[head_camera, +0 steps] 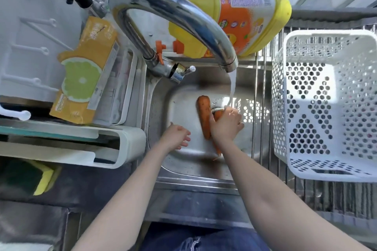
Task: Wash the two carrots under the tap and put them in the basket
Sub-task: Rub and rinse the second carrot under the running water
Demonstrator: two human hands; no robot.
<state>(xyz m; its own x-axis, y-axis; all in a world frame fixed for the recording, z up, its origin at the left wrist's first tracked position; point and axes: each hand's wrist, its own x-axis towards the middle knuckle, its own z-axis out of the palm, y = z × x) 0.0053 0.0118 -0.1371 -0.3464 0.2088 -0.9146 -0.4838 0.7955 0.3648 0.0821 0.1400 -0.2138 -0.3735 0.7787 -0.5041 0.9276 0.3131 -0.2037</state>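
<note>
One carrot (204,114) lies lengthwise on the floor of the steel sink (179,159), beside the drain. My right hand (225,126) is closed around a second carrot (217,150), whose thin tip pokes out below my wrist; its thick end sits under the running water (232,85) from the curved chrome tap (173,12). My left hand (177,135) hovers over the sink floor left of the loose carrot, fingers spread, holding nothing. The white perforated basket (281,108) stands on the drainer to the right, with nothing visible in it.
Two yellow detergent bottles (234,20) stand behind the sink. An orange pouch (85,71) leans in a white rack (126,138) on the left. A yellow-green sponge (43,179) lies on the left counter.
</note>
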